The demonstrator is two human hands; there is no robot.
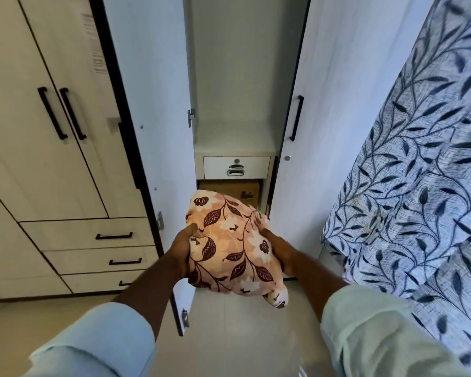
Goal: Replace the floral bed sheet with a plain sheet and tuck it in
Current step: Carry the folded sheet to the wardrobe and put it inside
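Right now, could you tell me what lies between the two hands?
The bundled floral sheet, gripped by the left hand and right hand; head view shows it.

Bundled sheet (pixel 235 248) between both hands, before open wardrobe (pixel 234 77), box (pixel 230 189) under its drawer (pixel 236 167), curtain (pixel 419 186) right.

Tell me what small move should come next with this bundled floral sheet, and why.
Probably lift the floral sheet onto the shelf above the small drawer: left hand and right hand grip it bundled before the open wardrobe, that shelf looks bare, and a cardboard box fills the space below.
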